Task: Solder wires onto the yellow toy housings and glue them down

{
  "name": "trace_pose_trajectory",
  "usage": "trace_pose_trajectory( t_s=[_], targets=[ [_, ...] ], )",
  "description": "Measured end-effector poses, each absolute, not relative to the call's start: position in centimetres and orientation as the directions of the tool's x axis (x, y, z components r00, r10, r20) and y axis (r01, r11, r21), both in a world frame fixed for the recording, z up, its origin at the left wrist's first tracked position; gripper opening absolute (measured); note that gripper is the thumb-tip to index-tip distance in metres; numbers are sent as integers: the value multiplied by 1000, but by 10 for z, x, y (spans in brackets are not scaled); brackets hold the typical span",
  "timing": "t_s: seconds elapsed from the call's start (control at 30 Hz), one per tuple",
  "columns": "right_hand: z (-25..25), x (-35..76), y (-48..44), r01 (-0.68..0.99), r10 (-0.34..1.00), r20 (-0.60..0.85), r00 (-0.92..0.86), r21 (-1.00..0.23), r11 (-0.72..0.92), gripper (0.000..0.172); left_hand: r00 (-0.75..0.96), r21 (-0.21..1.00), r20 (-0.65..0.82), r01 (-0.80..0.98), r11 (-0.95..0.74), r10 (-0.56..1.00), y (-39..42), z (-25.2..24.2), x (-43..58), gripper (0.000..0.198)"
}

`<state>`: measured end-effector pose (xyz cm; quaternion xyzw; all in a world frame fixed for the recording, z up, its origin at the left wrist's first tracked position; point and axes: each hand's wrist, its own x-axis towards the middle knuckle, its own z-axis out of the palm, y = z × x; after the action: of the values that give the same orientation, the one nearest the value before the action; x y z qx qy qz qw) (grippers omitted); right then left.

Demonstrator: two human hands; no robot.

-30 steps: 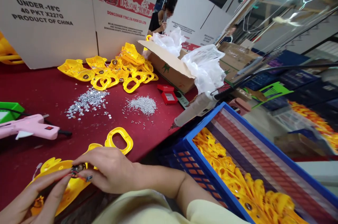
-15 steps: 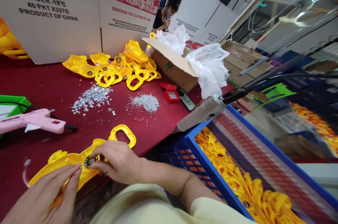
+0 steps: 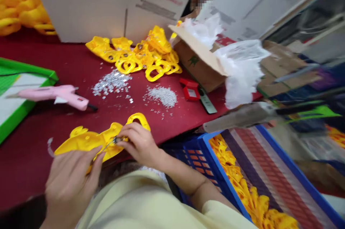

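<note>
A yellow plastic duck-shaped part with a loop handle (image 3: 88, 142) lies at the near edge of the red table (image 3: 54, 67). My right hand (image 3: 138, 144) is closed in a pinch on a small dark component with thin wires (image 3: 116, 140) that rests on that part. My left hand (image 3: 70, 182) is closed on the part's near edge, fingers pinching the wire end. The view is smeared by motion.
A pink glue gun (image 3: 58, 94) lies left, beside a green tray (image 3: 16, 96). Piles of small silver pieces (image 3: 111, 83) and a heap of yellow parts (image 3: 137, 56) sit mid-table. A red box (image 3: 190, 90), a cardboard box with plastic bags (image 3: 205, 60), a second glue gun (image 3: 242, 115) and a blue crate of yellow parts (image 3: 242, 178) are right. Another person sits far behind.
The view has swung left and down. Both hands stay on the yellow part; the right hand still pinches the small wired component, now pulled a little away from the left hand.
</note>
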<state>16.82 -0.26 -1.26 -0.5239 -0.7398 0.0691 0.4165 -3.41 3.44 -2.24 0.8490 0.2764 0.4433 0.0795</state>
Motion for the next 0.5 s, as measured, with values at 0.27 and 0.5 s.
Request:
trace_pose_trajectory(
  t_s=[0.27,0.5],
  targets=[
    [-23,171,-11,697,889,451,-76,-614,371,11,512,319,602,550,-772,613,22,-12,-30,6],
    [-22,169,-4,738,860,471,-199,-505,447,12,572,275,576,538,-797,584,22,-11,-30,5]
  ],
)
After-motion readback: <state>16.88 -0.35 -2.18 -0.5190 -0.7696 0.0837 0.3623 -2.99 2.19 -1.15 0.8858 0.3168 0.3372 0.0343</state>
